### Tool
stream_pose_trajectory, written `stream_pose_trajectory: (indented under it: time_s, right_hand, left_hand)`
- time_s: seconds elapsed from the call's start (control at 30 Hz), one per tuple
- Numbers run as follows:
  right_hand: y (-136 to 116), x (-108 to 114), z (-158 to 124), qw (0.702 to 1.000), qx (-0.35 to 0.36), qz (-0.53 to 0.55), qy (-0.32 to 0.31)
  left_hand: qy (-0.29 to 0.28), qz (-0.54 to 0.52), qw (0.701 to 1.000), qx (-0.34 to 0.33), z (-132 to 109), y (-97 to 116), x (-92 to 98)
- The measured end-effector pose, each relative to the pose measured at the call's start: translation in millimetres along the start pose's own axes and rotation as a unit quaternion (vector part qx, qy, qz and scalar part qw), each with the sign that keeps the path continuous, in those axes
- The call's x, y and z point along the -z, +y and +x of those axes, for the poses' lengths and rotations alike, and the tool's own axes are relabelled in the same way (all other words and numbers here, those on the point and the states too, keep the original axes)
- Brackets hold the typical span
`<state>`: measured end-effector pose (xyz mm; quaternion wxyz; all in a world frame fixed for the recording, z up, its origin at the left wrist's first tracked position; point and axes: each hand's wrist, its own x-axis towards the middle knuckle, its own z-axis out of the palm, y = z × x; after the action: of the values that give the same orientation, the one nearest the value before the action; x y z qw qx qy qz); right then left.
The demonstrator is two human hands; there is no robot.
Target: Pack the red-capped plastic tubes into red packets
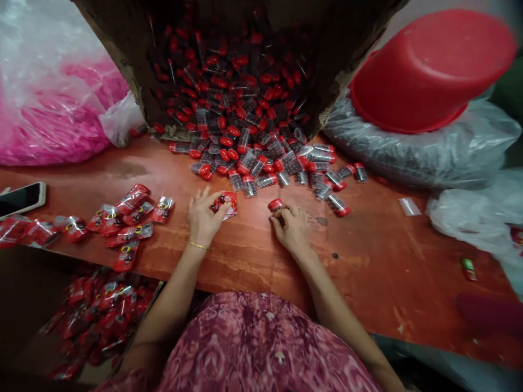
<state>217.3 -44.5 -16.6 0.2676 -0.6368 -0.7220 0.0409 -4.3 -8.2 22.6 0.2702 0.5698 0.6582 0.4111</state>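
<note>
A red-capped vial (275, 205) is held low over the counter (388, 261) by the right hand (292, 228), whose grip is closed around the clear body so that only the cap shows past the fingers. Just beside it, a red packet (224, 202) lies flat on the counter under the fingertips of the left hand (203, 218). Whether that grip is pinched on the packet's edge or merely resting on it cannot be told. The step in hand is judged to be the bringing together of vial and packet, since the two are kept close but apart. Any next move would call for the packet's mouth to be held open and steady while the small round vial is kept from rolling (its body looks slick). Behind the hands, a heap of vials (245, 109) is spilled from a tipped cardboard box (118, 49) onto the counter. Finished-looking packets (131, 218) are scattered to the left, near a phone (22, 198), and more are seen in a box (98, 310) below the counter's edge. A pink bag (53, 109) is set at the far left, and an upturned red basin (429, 71) rests on a grey bag (408, 152) at the right.
</note>
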Motion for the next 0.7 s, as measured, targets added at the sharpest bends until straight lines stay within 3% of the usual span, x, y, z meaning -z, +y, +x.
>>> stream_pose_trajectory:
  time_s: [0.1, 0.23, 0.37, 0.47, 0.53, 0.6, 0.7]
  right_hand:
    - [1, 1, -9, 0.999, 0.020, 0.019, 0.034]
    - [-10, 3, -14, 0.996, 0.030, 0.055, 0.069]
    - [-37, -1, -12, 0.977, -0.003, 0.202, 0.061]
    - [-60, -9, -4, 0.916, -0.094, 0.390, 0.008]
    - [-71, -14, 4, 0.854, -0.153, 0.497, -0.021]
    - [-75, -15, 10, 0.814, -0.184, 0.550, -0.029]
    - [-71, -11, 13, 0.813, -0.199, 0.547, -0.008]
  left_hand:
    - [-0.078, 0.210, 0.974, -0.041, 9, -5, -5.6]
    - [-0.089, 0.268, 0.959, -0.037, 13, -13, -4.8]
    - [-0.007, 0.184, 0.982, -0.029, -1, -12, -8.8]
    - [0.028, 0.085, 0.995, -0.039, -17, -4, -17.0]
    - [0.015, 0.005, 0.999, -0.049, -27, 3, -23.2]
    - [-0.008, -0.071, 0.997, -0.037, -35, 9, -27.4]
    - [-0.047, -0.158, 0.986, 0.032, -42, 17, -27.0]
